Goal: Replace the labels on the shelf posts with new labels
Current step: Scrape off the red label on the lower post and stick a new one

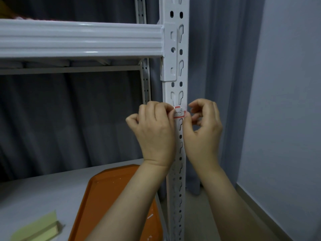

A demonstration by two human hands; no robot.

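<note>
- Below the beam (pixel 81 40), on the front post (pixel 185 72), sits the label (pixel 179 114): white, red-edged, with a handwritten 3.
- Its long axis runs crosswise on the upright post, so each short end faces one hand.
- The left hand (pixel 156 133) is at the post's left side, fingers curled, its fingertips (pixel 171 111) pinching the label's left end.
- The right hand (pixel 204 131) is at the post's right side; its thumb tip touches the label's right end, while the other fingers curl clear of it and hold nothing that shows.
- The label lies between the two hands at fingertip height, with both wrists below it.
- The left hand has the firmer hold, so the next pull or smoothing stroke probably runs left to right along the label.
- Whether this is an old label coming off or a new one going on cannot be told.
- An orange tray (pixel 111 188) and a pale pad (pixel 36 230) lie on the shelf (pixel 43 192) below.
</note>
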